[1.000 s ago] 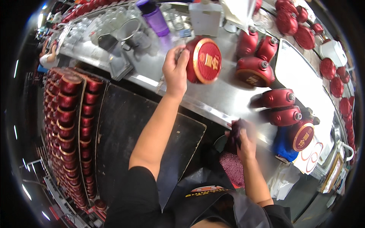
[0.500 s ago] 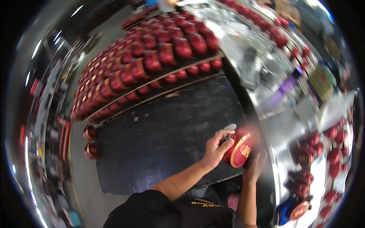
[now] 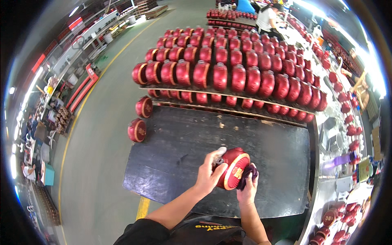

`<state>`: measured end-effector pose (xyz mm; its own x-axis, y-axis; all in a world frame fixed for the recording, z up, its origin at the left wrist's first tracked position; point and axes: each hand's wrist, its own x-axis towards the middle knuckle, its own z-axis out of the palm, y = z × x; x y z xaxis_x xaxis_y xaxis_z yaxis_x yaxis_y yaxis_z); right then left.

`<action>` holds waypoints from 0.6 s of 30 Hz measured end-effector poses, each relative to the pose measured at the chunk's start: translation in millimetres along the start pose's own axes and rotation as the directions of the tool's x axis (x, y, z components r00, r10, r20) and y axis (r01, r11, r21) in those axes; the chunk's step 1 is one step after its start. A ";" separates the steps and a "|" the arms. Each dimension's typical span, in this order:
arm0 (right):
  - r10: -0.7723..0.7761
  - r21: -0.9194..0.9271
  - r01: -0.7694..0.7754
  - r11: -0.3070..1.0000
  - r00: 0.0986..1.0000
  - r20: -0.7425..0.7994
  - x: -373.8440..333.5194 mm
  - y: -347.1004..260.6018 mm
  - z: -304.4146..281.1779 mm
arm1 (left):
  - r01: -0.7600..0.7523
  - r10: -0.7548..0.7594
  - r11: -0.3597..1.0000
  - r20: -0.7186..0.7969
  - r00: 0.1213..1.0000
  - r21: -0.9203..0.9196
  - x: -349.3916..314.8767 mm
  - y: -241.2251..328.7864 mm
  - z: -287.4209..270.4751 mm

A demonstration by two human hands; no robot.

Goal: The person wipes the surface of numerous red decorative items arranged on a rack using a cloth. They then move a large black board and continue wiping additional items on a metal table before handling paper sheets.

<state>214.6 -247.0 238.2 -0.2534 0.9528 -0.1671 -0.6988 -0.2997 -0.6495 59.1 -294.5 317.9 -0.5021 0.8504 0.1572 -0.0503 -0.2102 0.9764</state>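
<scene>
Swung away from the metal worktop, the round, flattened, deep-red bottle with a gold rim and raised gold characters on its face (image 3: 236,171) now hangs over the flat, black, rectangular board (image 3: 175,143), and the whole view has turned so that more grey floor (image 3: 102,143) shows on the left. The bottle is tilted, its patterned face toward the lower right and its neck end toward the left. The left hand (image 3: 208,173) has its fingers clamped on that neck end. The right hand (image 3: 249,190) has its fingers closed on a dark purple, crumpled cloth (image 3: 246,176), held against the right side of the bottle.

Two more red bottles with gold rims (image 3: 141,118) stand near the far left corner of the board. Beyond it, dense rows of glossy red bottles (image 3: 220,75) stand upright on a thin-edged shelf, with another tier below. Along the right runs the shiny metal worktop (image 3: 324,196), carrying a translucent purple bottle (image 3: 341,160) and a cluster of red bottles (image 3: 330,216). Far back, a co-worker in a white top (image 3: 266,19) is beside the rows.
</scene>
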 end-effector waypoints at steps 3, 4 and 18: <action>0.088 -0.087 -0.081 0.993 0.994 0.071 -7.7 46.2 40.5 | 0.026 -0.013 0.991 -0.101 0.995 0.135 1.1 14.4 -72.9; 0.136 -0.109 -0.127 0.986 0.987 0.085 -11.8 58.9 52.5 | 0.066 -0.055 0.993 -0.110 0.992 0.100 -3.0 18.9 -93.8; 0.489 -0.159 -0.466 0.871 0.855 0.174 -55.2 165.7 133.0 | 0.037 0.080 0.973 -0.487 0.870 0.226 -75.7 40.8 -218.8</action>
<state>23.9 -355.6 238.5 -0.6747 0.6595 -0.3314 -0.3840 -0.6971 -0.6054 -93.9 -473.0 313.4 -0.8611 0.4879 0.1429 0.1278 -0.0642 0.9897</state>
